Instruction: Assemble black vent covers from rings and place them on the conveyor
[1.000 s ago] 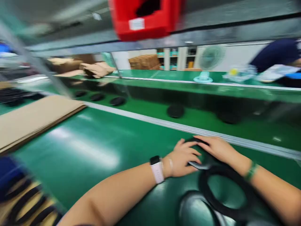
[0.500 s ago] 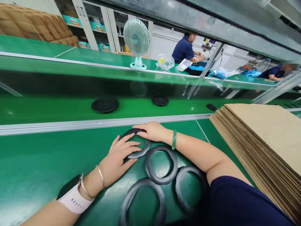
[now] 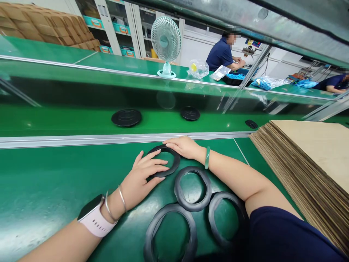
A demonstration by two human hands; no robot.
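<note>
A black rubber-looking ring (image 3: 174, 162) lies on the green tabletop near the metal rail. Across its left side rests my left hand (image 3: 145, 171), open, with fingers spread over the rim and opening. My right hand (image 3: 184, 147) touches the ring's far right rim; its fingers are stretched out and laid over the edge, not wrapped round it. Closer to me are three more dark rings: a middle ring (image 3: 178, 189), a large near ring (image 3: 148, 240) and a right ring (image 3: 212, 218) partly hidden by my sleeve.
A tall stack of cardboard sheets (image 3: 308, 145) stands to the right. Beyond the rail (image 3: 81, 140), black discs (image 3: 127, 118) lie on a green belt-like surface. A fan (image 3: 166, 40) stands on the far ledge, and two people sit at work behind it.
The ring between my hands now looks flatter and darker, with its rim fully on view. My right thumb has come out of the ring's opening. The whole view has shifted slightly.
</note>
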